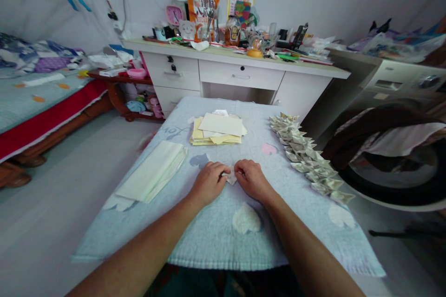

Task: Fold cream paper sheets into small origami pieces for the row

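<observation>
Between my two hands, low over the cloth-covered table (209, 241), is a small folded piece of paper (231, 177). My left hand (211, 181) pinches its left side with thumb and fingers. On the other side my right hand (251, 177) has its fingers closed on the right edge. A stack of cream and yellow paper sheets (221, 126) lies beyond the hands. To the left rests a folded bundle of pale paper (153, 169). Several folded paper pieces with pointed tips (303, 151) stand in rows along the table's right side.
Behind the table is a white desk (240, 74) crowded with an orange snack bag (202, 7), a jar (232, 31) and a pink clock (174, 15). A washing machine (393, 83) with cloth hanging from its door stands right. At left is a bed (45, 97).
</observation>
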`<state>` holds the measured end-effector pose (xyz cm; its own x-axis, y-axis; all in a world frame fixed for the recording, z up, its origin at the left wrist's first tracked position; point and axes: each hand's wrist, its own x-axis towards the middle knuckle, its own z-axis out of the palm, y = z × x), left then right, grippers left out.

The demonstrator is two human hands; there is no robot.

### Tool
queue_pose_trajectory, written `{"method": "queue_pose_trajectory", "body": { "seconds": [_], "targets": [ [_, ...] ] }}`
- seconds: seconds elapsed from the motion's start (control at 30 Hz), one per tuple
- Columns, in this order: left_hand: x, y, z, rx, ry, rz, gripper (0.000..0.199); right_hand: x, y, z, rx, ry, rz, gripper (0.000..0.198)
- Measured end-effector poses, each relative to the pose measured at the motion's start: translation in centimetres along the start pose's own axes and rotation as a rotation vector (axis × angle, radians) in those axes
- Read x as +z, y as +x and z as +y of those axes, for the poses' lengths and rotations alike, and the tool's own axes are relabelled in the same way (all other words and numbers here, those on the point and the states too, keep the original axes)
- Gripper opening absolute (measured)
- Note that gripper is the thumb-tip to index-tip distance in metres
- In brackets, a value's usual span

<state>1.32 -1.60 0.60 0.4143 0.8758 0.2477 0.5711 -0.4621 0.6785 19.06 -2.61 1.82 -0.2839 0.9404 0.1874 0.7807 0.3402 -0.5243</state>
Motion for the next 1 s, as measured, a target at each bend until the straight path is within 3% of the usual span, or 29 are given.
{"method": "queue_pose_trajectory", "body": {
  "seconds": [0.13,0.37,0.67,1.0],
  "targets": [
    [-0.4,-0.1,0.0,0.07,0.138,0.005,0.021,-0.4,-0.3,0.0,0.037,-0.1,-0.055,0.017],
    [-0.8,0.0,-0.6,0.087,0.153,-0.084,0.022,-1.3,-0.9,0.0,-0.019,-0.09,-0.133,0.029],
    [-0.8,0.4,-0.9,0.153,0.141,-0.09,0.017,-0.9,-0.5,0.4,-0.05,-0.035,-0.085,0.013],
    [-0.8,0.5,-0.7,0.104,0.163,-0.059,0.009,-0.4,0.1,0.7,-0.004,-0.045,-0.079,0.007]
  ]
}}
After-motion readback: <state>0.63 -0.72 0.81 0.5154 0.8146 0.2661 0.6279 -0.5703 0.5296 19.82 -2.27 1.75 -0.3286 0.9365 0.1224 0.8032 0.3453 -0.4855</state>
